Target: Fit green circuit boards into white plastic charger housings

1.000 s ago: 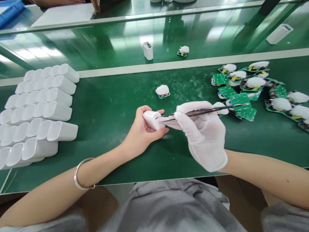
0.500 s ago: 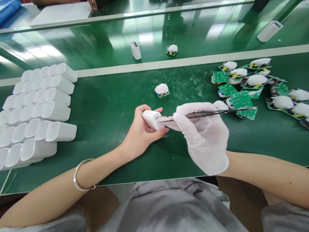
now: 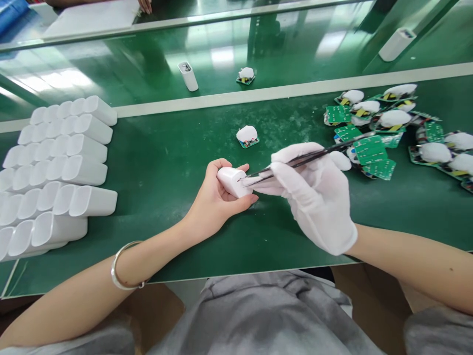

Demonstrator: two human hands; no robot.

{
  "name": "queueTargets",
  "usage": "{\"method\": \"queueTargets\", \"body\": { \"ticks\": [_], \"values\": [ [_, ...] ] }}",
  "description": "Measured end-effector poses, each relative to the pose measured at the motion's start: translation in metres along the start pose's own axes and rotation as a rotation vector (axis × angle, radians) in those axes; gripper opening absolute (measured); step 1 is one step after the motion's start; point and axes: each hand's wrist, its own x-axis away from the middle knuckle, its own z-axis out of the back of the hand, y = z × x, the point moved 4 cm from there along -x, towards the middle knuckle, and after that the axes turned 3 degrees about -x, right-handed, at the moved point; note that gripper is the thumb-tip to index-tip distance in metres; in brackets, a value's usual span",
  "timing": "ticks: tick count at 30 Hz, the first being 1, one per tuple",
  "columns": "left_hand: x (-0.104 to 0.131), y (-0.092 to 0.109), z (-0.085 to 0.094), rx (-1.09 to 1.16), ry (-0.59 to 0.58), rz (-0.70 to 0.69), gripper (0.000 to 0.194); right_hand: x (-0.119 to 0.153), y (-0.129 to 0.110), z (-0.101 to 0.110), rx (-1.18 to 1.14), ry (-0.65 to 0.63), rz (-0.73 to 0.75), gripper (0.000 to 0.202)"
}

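My bare left hand (image 3: 210, 204) is wrapped round a small white plastic housing (image 3: 231, 181), its end turned to the right. In its white glove, my right hand (image 3: 314, 192) pinches a pair of dark tweezers (image 3: 310, 158). The tweezer tips meet the right end of the housing, and gloved fingers are close beside it. What the tips touch there is too small to make out. Just beyond my left hand lies a circuit board (image 3: 247, 136) topped with a white lump.
Rows of white housings (image 3: 88, 170) stand at the left. Several green circuit boards (image 3: 369, 149) are heaped at the right. On the strip behind the pale ledge (image 3: 281, 92) are a housing (image 3: 188, 76), a board (image 3: 246, 75) and another housing (image 3: 397, 44). A co-worker's hand (image 3: 145, 6) shows at the top.
The tweezers have tilted, their rear end rising, and my right hand has turned with them. Items on the strip behind the ledge have shifted left. My left hand keeps its hold.
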Motion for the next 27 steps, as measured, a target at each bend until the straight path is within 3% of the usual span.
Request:
{"method": "queueTargets", "body": {
  "ticks": [6, 19, 27],
  "values": [
    [0.000, 0.001, -0.001, 0.035, -0.009, 0.015, 0.057, 0.002, 0.001, 0.004, 0.058, 0.063, 0.067, 0.016],
    [0.000, 0.000, -0.001, 0.017, 0.004, -0.003, 0.059, 0.008, 0.003, -0.002, 0.054, 0.043, 0.103, 0.012],
    [0.000, 0.001, -0.001, 0.007, -0.007, 0.006, 0.059, -0.004, 0.004, 0.002, -0.098, 0.039, -0.076, 0.019]
  ]
}}
